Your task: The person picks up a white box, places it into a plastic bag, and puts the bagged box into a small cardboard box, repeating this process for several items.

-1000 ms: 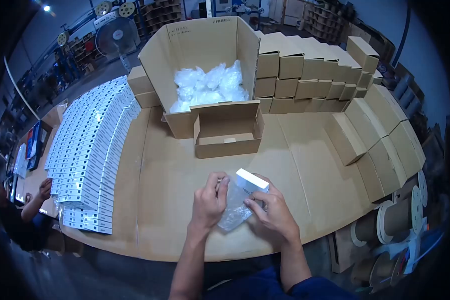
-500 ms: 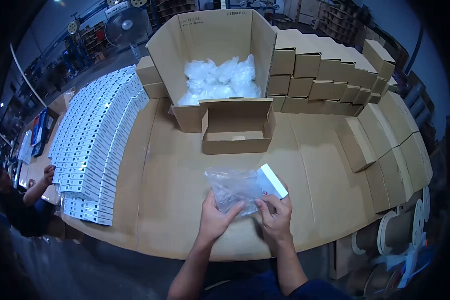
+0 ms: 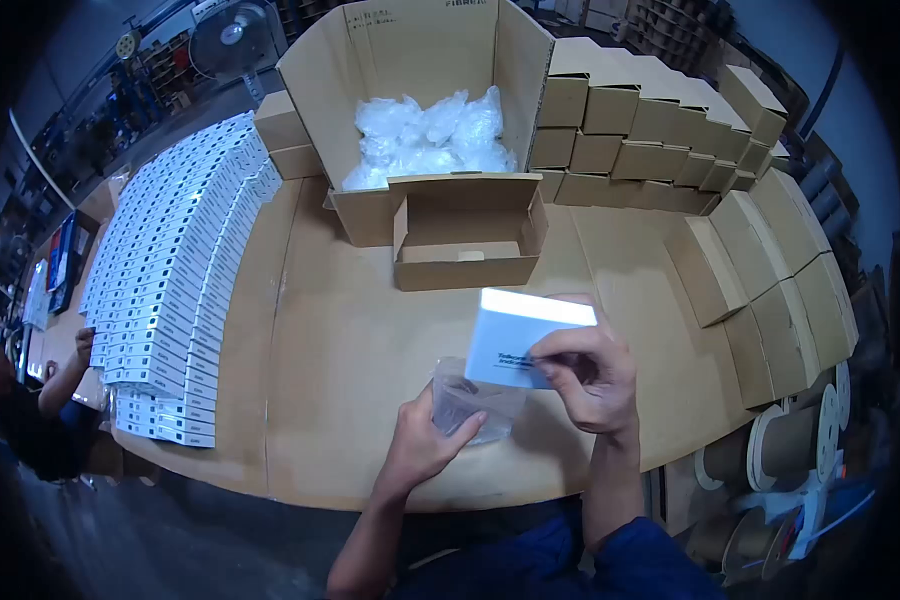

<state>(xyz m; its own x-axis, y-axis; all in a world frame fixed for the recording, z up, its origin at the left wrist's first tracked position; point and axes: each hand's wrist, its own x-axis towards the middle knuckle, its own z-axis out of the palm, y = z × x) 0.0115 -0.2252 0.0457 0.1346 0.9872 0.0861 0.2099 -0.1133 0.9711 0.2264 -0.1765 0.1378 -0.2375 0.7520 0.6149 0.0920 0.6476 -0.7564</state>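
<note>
My right hand [image 3: 592,378] pinches a flat white box [image 3: 520,340] with small dark print, its fingers on the front face and at the right edge. Below and left of it, my left hand [image 3: 428,440] holds a clear plastic bag [image 3: 475,400] between thumb and fingers. The box's lower part is just above the bag; whether they touch I cannot tell. Behind them stands an open, empty-looking small cardboard box [image 3: 470,274], against a large carton [image 3: 425,50] that holds clear plastic bags [image 3: 435,135].
Rows of stacked white boxes [image 3: 165,270] cover the left side of the cardboard-topped table [image 3: 340,400]. A co-worker's hand [image 3: 83,347] touches them. Brown boxes [image 3: 660,120] line the back right, and more [image 3: 770,250] the right edge. Spools [image 3: 775,440] stand beyond.
The white box has risen and turned its printed face to view, in my right hand. My left hand has kept the bag, now lower and apart from the fingers of my right hand.
</note>
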